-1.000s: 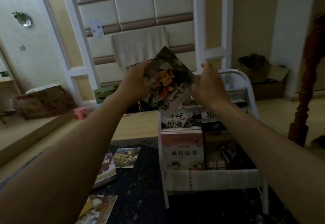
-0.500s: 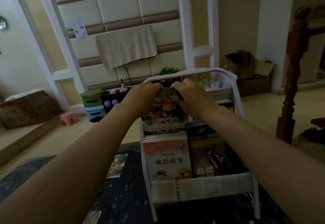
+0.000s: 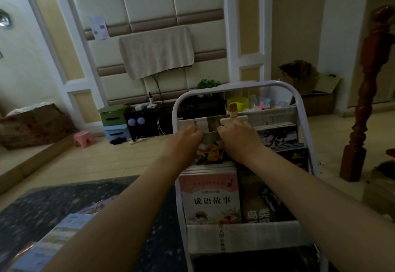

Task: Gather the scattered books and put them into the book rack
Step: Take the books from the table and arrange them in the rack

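A white metal book rack [image 3: 303, 113] stands in front of me with tiers of books. My left hand [image 3: 185, 138] and my right hand [image 3: 237, 135] both grip the top edge of a colourful picture book [image 3: 210, 151] that sits upright in the middle tier on the left side. A pink book [image 3: 210, 199] and a dark bird book [image 3: 258, 203] stand in the front tier. More books [image 3: 277, 136] fill the right of the middle tier. A loose book [image 3: 64, 233] lies on the dark mat [image 3: 42, 203] at lower left, partly behind my left arm.
A wooden post [image 3: 363, 100] rises to the right of the rack. Green and blue storage boxes [image 3: 114, 122], a pink stool [image 3: 84, 138] and a power strip sit by the far wall. A cardboard box [image 3: 314, 92] stands at back right.
The picture book has gone from held up tilted in the air down into the rack's middle tier. Both hands have followed it down and closed in on its top edge.
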The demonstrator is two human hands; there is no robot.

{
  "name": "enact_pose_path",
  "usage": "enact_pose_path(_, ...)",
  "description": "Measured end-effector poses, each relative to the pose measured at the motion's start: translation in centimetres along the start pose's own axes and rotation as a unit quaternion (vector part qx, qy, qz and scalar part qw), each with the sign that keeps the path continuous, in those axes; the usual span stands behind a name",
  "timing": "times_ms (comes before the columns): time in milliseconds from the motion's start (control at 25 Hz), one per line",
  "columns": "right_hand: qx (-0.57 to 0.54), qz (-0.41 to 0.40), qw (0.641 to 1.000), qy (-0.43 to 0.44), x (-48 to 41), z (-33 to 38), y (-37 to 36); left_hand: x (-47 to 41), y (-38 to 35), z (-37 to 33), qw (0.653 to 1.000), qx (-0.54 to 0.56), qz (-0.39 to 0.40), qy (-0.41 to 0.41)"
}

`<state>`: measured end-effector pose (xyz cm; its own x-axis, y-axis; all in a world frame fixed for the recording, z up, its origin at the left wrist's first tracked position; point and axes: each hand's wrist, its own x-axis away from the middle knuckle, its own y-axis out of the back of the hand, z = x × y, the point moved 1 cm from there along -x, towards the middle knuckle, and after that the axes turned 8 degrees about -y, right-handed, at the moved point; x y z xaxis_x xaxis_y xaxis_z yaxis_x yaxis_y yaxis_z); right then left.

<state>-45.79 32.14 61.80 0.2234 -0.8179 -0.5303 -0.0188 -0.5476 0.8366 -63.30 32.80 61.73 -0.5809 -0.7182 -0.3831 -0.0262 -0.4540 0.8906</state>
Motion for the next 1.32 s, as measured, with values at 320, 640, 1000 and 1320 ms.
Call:
enact_pose_path(320,0.084,0.047,0.995,0.009,-0.5,0.9,-0.1,-0.2,-2.5,-0.1,0.999,-0.001,-0.025,0.027)
enact_pose_path(640,0.064,0.094,0.993,-0.004,-0.3,1.2,0.7,0.5,-1.9,0.1,0.998,0.055,-0.010,0.021)
enact_pose_path(1000,-0.154,0.006,0.988,0.022,0.1,11.0,4.4,10.7,2.2,5.8,0.989,0.089,-0.036,0.116)
enact_pose_path(1320,-0.216,0.112,0.966,0.089,2.1,28.1,0.9,27.5,1.0,14.2,0.954,0.095,0.098,0.266)
